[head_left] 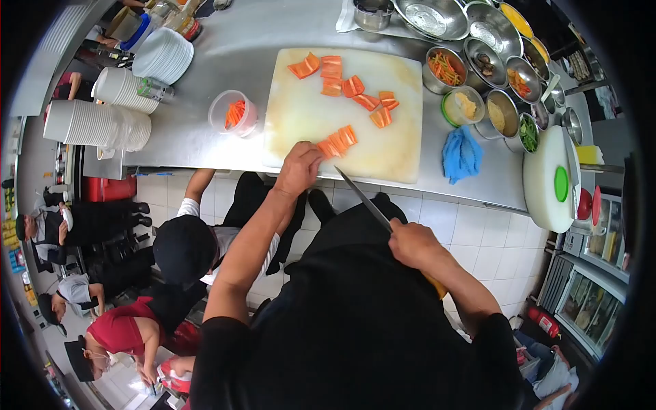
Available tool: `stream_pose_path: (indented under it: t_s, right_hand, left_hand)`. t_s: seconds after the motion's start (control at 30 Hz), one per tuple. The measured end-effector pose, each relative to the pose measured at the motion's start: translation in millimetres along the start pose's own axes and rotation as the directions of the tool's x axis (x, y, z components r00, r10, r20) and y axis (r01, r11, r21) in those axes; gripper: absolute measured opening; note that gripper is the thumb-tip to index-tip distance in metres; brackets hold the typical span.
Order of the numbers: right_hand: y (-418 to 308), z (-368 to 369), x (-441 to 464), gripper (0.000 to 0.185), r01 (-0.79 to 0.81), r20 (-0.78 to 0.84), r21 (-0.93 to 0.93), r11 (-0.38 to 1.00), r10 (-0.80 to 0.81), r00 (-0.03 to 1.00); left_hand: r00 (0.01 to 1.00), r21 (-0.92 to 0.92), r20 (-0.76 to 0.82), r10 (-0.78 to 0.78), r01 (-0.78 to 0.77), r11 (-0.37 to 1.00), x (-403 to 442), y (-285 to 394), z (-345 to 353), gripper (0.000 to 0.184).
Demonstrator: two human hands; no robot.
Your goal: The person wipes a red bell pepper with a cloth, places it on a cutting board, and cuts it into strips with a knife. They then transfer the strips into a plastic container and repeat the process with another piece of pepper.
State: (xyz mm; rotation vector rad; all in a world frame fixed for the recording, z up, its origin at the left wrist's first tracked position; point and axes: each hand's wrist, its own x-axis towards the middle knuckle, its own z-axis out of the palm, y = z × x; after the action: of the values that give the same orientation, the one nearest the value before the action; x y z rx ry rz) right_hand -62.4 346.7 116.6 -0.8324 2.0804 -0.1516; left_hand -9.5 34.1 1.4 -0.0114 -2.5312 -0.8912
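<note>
My left hand (298, 168), grip unclear, touches pepper row (339, 142), slanting inward from cutting board's (389, 154) near edge; right hand (414, 244) clenches knife (365, 197).

Your steel worktop (229, 48) carries a white cutting board (294, 116) at its near edge, a clear tub (251, 124) just left of the board, stacked plates (164, 58) toward the left end, a crumpled blue cloth (462, 154) near the front edge and metal bowls (486, 31) toward the far right corner.
</note>
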Motion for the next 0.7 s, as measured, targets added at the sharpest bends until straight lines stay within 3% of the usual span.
stream_pose_path:
  t_s: [0.03,0.07,0.1,0.13,0.17,0.23,0.27,0.37,0.43,0.5,0.53,0.57,0.63,0.7]
  right_hand:
    - [12,-2,-5,0.024,-0.004,-0.008,0.004,1.0,0.004,1.0]
    - [25,-4,-10,0.024,0.014,-0.081,0.098,0.995,-0.006,0.997]
    - [36,-7,-15,0.025,0.04,-0.154,0.189,0.981,-0.011,0.988]
    - [48,-11,-16,0.028,-0.011,-0.061,0.445,0.895,0.043,0.997]
    - [62,-8,-14,0.028,-0.009,-0.069,0.449,0.893,0.045,0.997]
    - [77,-2,-5,0.028,-0.089,0.032,0.817,0.569,0.11,0.993]
    - [85,-3,-6,0.028,-0.101,0.077,0.858,0.504,0.068,0.995]
    - [95,15,6,0.027,-0.062,0.07,0.906,0.419,-0.004,0.998]
    - [92,23,14,0.027,-0.036,0.041,0.923,0.383,-0.004,0.999]
    - [87,25,22,0.027,-0.038,0.042,0.906,0.421,-0.001,0.999]
    - [84,24,26,0.029,-0.024,0.034,0.9,0.435,-0.016,0.999]
    - [81,28,30,0.029,-0.025,0.035,0.905,0.425,-0.015,0.999]
    - [77,36,44,0.027,0.022,-0.006,0.898,0.44,-0.038,0.999]
    - [70,37,53,0.028,0.03,0.005,0.891,0.452,-0.074,0.997]
  left_hand:
    - [0.993,0.004,0.114,-0.029,0.028,1.0,7,2,-4,0.026]
    - [0.993,0.003,0.117,-0.021,0.021,1.0,14,5,-5,0.026]
    - [0.979,0.076,0.203,-0.033,0.018,0.997,28,14,-13,0.039]
    - [0.957,0.149,0.285,-0.05,0.008,0.989,42,21,-19,0.052]
    - [0.957,0.149,0.287,-0.042,-0.001,0.989,55,26,-22,0.052]
    - [0.77,0.227,0.637,-0.032,-0.147,0.963,83,31,-22,0.071]
    - [0.745,0.198,0.664,0.067,-0.261,0.945,89,21,-12,0.073]
    - [0.705,0.18,0.705,0.079,-0.286,0.941,104,23,4,0.069]
    - [0.719,0.216,0.694,0.038,-0.259,0.942,105,29,11,0.062]
    - [0.815,0.127,0.579,-0.037,-0.046,0.991,94,30,18,0.054]
    - [0.871,0.157,0.487,-0.061,-0.019,0.987,85,36,23,0.05]
    - [0.866,0.157,0.497,-0.059,-0.023,0.987,79,42,28,0.05]
    - [0.926,0.187,0.319,-0.203,0.149,0.971,66,47,42,0.047]
    - [0.943,0.186,0.252,-0.217,0.173,0.967,58,50,52,0.046]
